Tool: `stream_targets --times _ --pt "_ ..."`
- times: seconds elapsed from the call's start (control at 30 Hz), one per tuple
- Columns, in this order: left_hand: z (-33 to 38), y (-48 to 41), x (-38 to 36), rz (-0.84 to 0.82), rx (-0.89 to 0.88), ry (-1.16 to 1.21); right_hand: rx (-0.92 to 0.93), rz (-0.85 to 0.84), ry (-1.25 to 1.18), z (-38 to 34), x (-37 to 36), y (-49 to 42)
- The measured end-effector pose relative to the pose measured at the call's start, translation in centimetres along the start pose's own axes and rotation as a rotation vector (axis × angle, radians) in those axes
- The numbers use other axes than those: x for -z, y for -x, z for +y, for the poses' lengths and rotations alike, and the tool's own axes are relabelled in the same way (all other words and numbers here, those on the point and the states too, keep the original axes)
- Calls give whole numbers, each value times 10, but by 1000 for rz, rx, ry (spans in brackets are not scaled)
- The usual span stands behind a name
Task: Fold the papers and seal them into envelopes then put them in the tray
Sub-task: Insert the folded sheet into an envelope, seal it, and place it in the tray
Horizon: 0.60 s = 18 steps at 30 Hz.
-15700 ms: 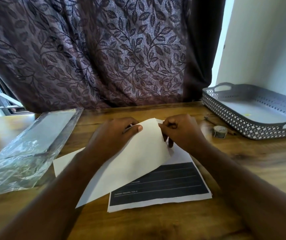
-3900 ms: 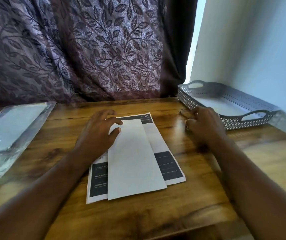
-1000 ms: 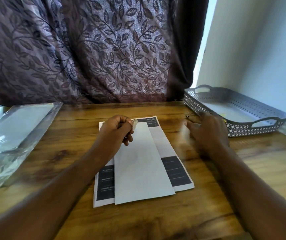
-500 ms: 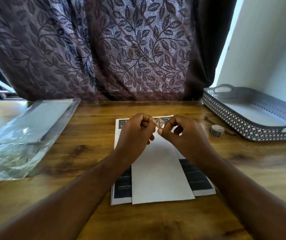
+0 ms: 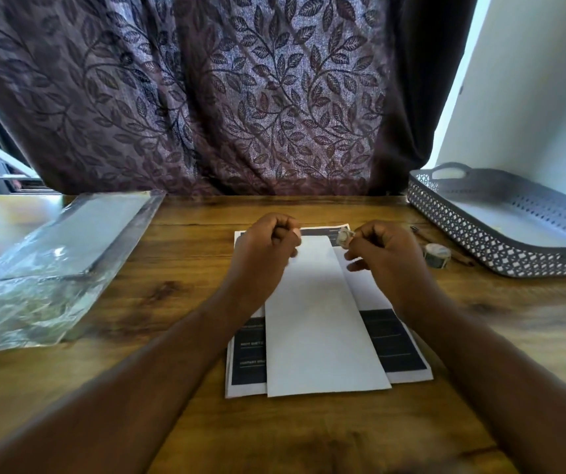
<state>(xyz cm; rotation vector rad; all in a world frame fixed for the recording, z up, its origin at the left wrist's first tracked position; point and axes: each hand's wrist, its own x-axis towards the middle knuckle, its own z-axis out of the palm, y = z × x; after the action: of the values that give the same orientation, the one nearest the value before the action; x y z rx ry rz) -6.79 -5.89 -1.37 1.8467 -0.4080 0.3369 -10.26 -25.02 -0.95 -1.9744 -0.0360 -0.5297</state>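
I see the long white paper envelope lying flat on the brown wooden desk, on top of a stack of printed papers with dark blocks. Both hands are held apart over its far end. The right hand pinches a small roll of tape. The left hand is curled, and I cannot tell whether it grips anything. The grey perforated plastic tray sits well off to the right.

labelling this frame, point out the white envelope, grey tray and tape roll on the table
white envelope (image 5: 322, 323), head view, its middle
grey tray (image 5: 463, 230), head view, perforated near wall
tape roll on the table (image 5: 437, 256), head view, its side
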Motion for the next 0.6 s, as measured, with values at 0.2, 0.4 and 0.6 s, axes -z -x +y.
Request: stream_targets --times 0.2,0.4,0.6 --pt "-27 -18 15 -183 -77 -616 -236 -3 -169 18 -6 -2" --pt "-20 -20 5 -386 -66 -895 -263 -11 -182 20 -7 -5" --pt "-13 -3 5 -494 -79 -998 -302 -18 -246 17 -5 -4"
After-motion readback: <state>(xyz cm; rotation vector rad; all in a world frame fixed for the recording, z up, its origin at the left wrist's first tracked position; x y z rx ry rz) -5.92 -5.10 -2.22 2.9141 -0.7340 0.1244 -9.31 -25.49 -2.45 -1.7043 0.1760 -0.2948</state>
